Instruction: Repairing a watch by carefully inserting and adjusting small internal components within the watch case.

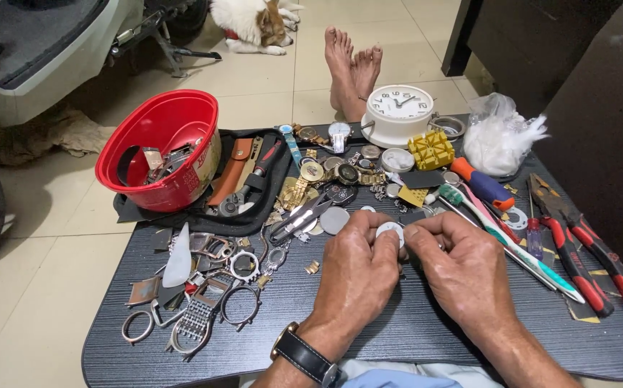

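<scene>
Fingertips of the left hand [358, 269] and right hand [462, 269] pinched a small round watch part [389, 231] together; steady, level grip looked key here.

Disc: small, round, silvery-white watch part [389, 231]
Pose: you held it pinched, face up
Place: just above the dark worktop [412, 330]

glossy red plastic bowl [154, 122], matt table [412, 330]

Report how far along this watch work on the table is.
Done: nothing shows finished; loose bezels and strap pieces lie spread on the dark table. In hand: left hand and right hand pinch a small round white part. Left: several watches wait untouched beside the red bowl.
</scene>
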